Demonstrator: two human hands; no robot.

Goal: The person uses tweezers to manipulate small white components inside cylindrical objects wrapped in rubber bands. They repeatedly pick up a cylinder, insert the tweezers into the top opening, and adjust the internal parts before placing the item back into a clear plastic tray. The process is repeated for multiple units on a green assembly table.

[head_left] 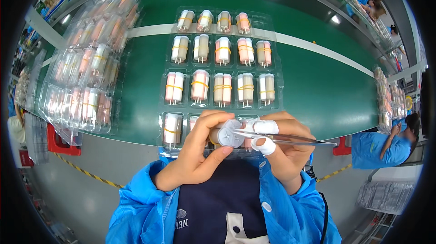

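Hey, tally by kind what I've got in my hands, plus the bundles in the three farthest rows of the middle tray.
Tweezers, right hand: 1
Capped piece, left hand: 1
Bundles, middle tray, three farthest rows: 14
Total: 16

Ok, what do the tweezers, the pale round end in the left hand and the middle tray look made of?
Tweezers: polished metal, likely steel, by their silvery shine.
Pale round end: smooth, satiny plastic or rubber; the even grey finish leaves that open.
Middle tray: thin, clear plastic, glossy, since highlights edge its walls and the green surface shows through.
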